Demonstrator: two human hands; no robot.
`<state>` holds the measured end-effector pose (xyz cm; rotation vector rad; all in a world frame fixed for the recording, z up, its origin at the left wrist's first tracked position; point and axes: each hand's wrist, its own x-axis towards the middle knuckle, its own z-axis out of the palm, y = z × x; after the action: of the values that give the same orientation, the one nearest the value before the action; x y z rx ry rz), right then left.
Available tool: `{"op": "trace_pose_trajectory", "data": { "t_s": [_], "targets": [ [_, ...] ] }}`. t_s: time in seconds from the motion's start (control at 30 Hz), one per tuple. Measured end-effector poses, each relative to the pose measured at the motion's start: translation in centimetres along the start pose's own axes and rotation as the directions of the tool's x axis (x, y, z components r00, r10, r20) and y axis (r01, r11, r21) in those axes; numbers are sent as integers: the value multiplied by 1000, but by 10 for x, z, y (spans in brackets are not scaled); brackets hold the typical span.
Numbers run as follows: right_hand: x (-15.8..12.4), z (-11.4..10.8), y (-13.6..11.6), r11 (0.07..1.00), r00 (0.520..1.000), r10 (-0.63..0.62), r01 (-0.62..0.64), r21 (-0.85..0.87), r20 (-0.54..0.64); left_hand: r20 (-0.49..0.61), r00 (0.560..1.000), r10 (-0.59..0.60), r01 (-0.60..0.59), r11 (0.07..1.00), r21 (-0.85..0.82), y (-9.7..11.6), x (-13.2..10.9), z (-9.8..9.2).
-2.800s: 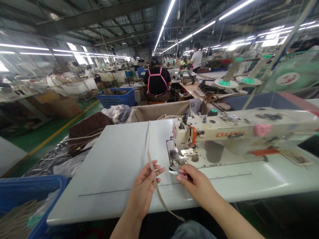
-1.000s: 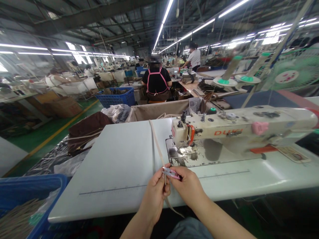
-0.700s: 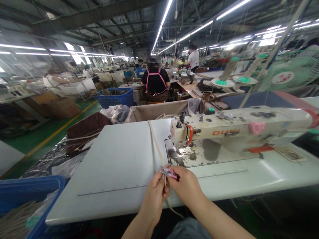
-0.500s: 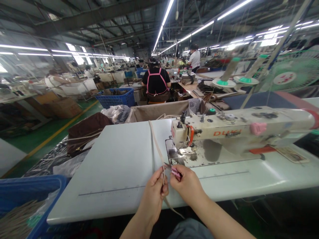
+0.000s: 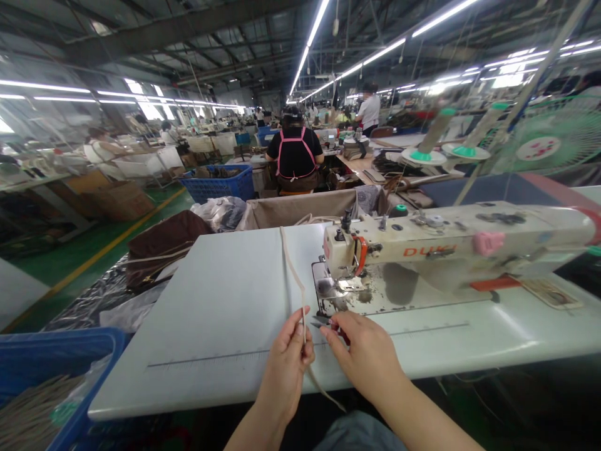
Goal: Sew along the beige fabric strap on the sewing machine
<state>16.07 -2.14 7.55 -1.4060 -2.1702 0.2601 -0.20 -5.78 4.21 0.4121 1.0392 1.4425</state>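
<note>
The beige strap (image 5: 293,269) is pinched between the thumb and fingertips (image 5: 297,326) of the left hand (image 5: 285,363), with the fingers pressed together on it. Just right of them, small thread snips (image 5: 321,322) are gripped in the curled fingers (image 5: 334,337) of the right hand (image 5: 365,357). The metal tips are pointed at the strap and held just beside it; whether the blades are closed cannot be told. From the pinch, the strap is laid away across the white table (image 5: 211,294) to its far edge, and its loose end is hung below the left hand. Beyond the right fingers a cream sewing machine (image 5: 451,244) is seen, and well to the left of the left hand a blue basket (image 5: 56,351).
</note>
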Motion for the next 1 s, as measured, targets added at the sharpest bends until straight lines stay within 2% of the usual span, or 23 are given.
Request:
{"op": "trace_pose_trajectory", "data": {
  "t_s": [0.2, 0.6, 0.7, 0.83, 0.93, 1.0],
  "targets": [
    [2, 0, -8, 977, 995, -86, 75, -198, -47, -7, 999, 34, -34, 999, 14, -2, -3, 2],
    [0, 6, -9, 969, 985, -142, 117, -217, -100, 15, 1000, 5, -6, 999, 34, -1, -8, 3],
    [-2, 2, 0, 991, 994, -59, 47, -128, -92, 6, 1000, 3, -3, 999, 32, 2, -7, 1],
    [-6, -13, 20, 985, 994, 102, -94, 148, -44, 3, 1000, 6, -6, 999, 35, 6, -4, -6],
    [-6, -31, 42, 915, 963, 205, -125, 383, -177, 15, 1000, 23, -24, 998, 61, 8, -1, -14],
    [-1, -43, 60, 877, 890, 311, -134, 461, -334, 14, 999, 38, -39, 996, 83, 9, 2, -18]
  ]
}}
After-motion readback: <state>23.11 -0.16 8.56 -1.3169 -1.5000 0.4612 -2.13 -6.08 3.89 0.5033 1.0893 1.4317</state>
